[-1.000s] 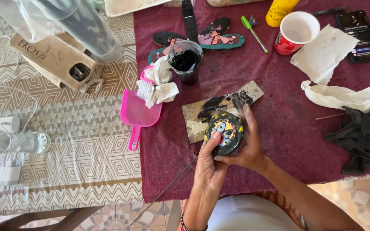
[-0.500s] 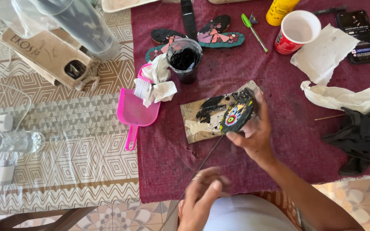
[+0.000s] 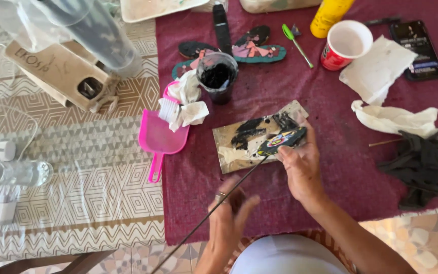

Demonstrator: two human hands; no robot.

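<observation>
My right hand (image 3: 302, 167) holds a small oval mosaic piece (image 3: 281, 140), black-rimmed with yellow, pink and blue bits, tilted nearly flat over a card smeared with black paste (image 3: 244, 137). My left hand (image 3: 227, 218) is near the cloth's front edge, fingers pinched on a long thin dark stick (image 3: 219, 203) that slants up toward the mosaic piece. A dark cup of black paste (image 3: 218, 76) stands behind the card.
A pink scoop (image 3: 159, 137) with a brush and crumpled tissue lies at the maroon cloth's (image 3: 330, 111) left edge. Mosaic sandal shapes (image 3: 252, 50), a green pen, a red cup (image 3: 344, 44), a phone (image 3: 415, 48), white tissues and a black rag (image 3: 422, 162) lie around. A clear bottle (image 3: 13, 172) lies left.
My left hand let go of the mosaic piece, dropped toward me and took hold of the thin stick. My right hand moved the piece right and tilted it nearly flat.
</observation>
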